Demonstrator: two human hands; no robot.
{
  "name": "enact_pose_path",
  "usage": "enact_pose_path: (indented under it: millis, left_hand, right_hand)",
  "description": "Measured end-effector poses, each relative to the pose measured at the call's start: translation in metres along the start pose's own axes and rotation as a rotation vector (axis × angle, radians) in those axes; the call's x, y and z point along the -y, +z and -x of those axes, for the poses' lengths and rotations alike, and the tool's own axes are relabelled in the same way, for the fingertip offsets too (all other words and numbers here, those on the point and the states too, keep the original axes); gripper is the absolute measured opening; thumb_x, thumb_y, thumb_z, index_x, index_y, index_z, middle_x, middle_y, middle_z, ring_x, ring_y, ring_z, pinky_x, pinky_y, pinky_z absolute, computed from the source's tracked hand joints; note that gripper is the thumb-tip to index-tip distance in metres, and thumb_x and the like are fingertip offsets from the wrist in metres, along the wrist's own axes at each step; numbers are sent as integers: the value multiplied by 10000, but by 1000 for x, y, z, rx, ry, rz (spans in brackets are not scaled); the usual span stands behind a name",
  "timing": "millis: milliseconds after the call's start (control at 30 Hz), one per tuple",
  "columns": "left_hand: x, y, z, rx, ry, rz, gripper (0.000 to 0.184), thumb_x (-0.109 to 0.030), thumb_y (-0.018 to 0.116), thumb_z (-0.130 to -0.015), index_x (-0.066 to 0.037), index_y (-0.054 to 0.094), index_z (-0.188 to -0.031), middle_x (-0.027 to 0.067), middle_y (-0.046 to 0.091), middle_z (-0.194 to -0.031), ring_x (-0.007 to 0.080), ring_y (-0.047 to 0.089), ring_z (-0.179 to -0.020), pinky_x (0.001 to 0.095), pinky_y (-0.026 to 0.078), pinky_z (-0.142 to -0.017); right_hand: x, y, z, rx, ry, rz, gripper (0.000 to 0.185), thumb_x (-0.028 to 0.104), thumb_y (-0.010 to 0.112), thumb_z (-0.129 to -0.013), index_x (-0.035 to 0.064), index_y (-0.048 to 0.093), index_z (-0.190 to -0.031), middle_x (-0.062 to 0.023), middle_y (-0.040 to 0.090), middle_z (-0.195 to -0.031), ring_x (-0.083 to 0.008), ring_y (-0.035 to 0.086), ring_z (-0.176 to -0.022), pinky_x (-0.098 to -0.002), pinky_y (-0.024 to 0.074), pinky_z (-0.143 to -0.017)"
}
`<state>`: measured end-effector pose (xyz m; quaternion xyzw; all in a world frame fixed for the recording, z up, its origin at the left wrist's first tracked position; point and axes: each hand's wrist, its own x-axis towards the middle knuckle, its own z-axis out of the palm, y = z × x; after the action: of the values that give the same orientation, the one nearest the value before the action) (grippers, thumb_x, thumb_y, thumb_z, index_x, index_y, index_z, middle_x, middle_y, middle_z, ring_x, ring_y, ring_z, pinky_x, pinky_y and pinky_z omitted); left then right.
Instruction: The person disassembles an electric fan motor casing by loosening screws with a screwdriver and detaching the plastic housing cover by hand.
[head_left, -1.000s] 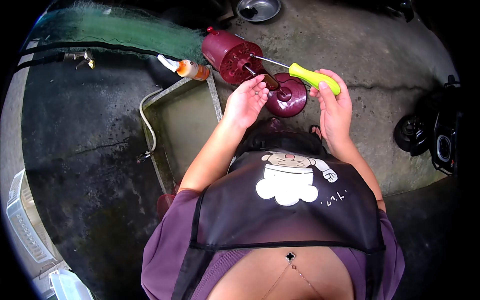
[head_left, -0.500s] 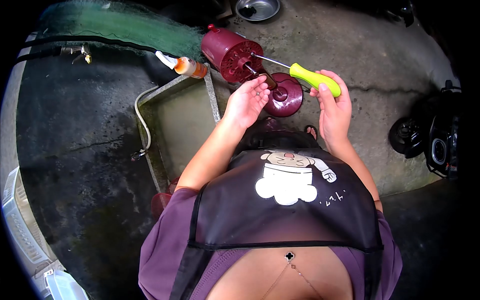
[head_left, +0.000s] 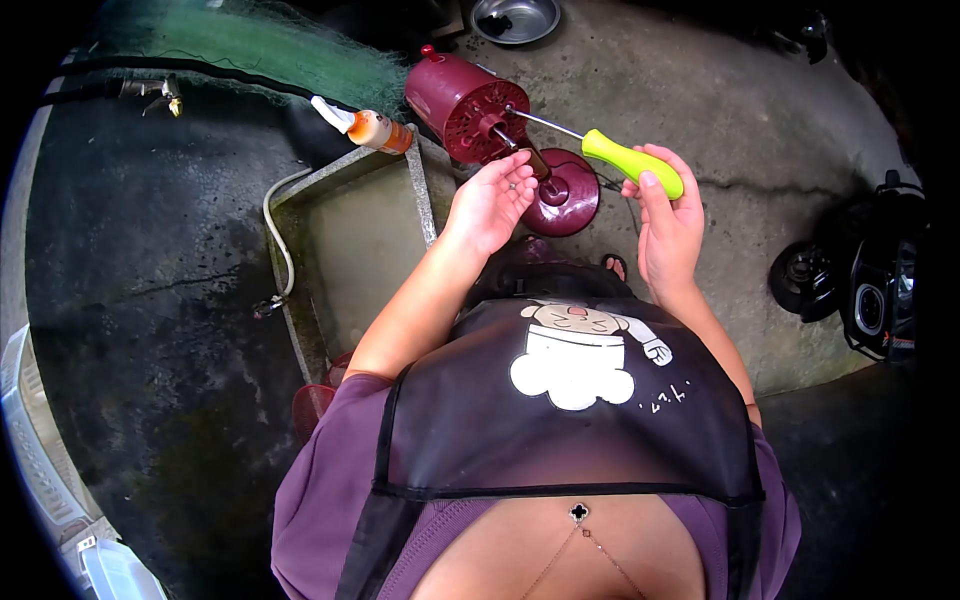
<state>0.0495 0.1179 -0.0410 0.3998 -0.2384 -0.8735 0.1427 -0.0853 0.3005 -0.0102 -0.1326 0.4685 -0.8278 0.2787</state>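
Observation:
My right hand grips the lime-green handle of a screwdriver. The metal shaft points up and left, its tip at the vented face of a dark red motor housing. A metal shaft sticks out of the middle of that face. Just below it is my left hand, palm up, with thumb and forefinger pinched together near the end of the metal shaft; whatever they hold is too small to make out. A round, glossy dark red base stands on the floor beneath, joined to the housing by a pole.
A stone basin lies at the left, with a spray bottle on its corner and a pale hose beside it. Green netting and a spray nozzle are farther left. A metal bowl is at the top.
Both hands keep nearly the same pose, with the screwdriver tip still at the housing. The view has shifted slightly, so the basin and floor items appear farther left.

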Motion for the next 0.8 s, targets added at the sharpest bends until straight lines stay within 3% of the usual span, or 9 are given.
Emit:
enact_pose_path:
  millis: [500, 600, 700, 767, 800]
  left_hand:
    - [5, -2, 2, -3, -5, 18, 264, -168, 590, -957, 4, 646, -1149, 59, 633, -956, 167, 614, -869, 284, 524, -819]
    - [5, -2, 3, 0, -5, 21, 261, -168, 589, -957, 3, 648, -1145, 59, 633, -958, 169, 614, -871, 284, 524, -819]
    - [6, 0, 4, -9, -2, 23, 270, -169, 567, -967, 11, 640, -1155, 58, 633, -954, 174, 617, -867, 284, 528, -822]
    - [7, 0, 4, -17, 4, 26, 283, -170, 546, -977, 19, 630, -1169, 57, 634, -950, 177, 620, -863, 284, 532, -826]
    - [7, -2, 4, -17, 1, 30, 284, -169, 544, -977, 20, 629, -1170, 58, 634, -951, 178, 622, -867, 284, 533, -827]
  right_hand:
    - [-1, 2, 4, 7, -44, 26, 350, 83, 612, -975, -15, 514, -1296, -100, 605, -1213, -127, 609, -957, -263, 498, -892]
    - [0, 3, 7, 64, -90, 187, 356, 66, 618, -965, -9, 516, -1298, -107, 573, -1259, -135, 589, -1031, -273, 484, -932]
    - [-1, 1, 9, 138, -266, 372, 381, 85, 648, -945, -3, 521, -1293, -142, 533, -1300, -199, 577, -1110, -287, 472, -943]
    - [16, 7, 12, 270, -657, 1067, 418, 142, 688, -921, 4, 529, -1282, -186, 488, -1329, -291, 554, -1168, -310, 464, -945]
    - [17, 12, 14, 264, -687, 1107, 437, 188, 695, -912, 7, 530, -1274, -203, 541, -1233, -337, 600, -1071, -327, 493, -874]
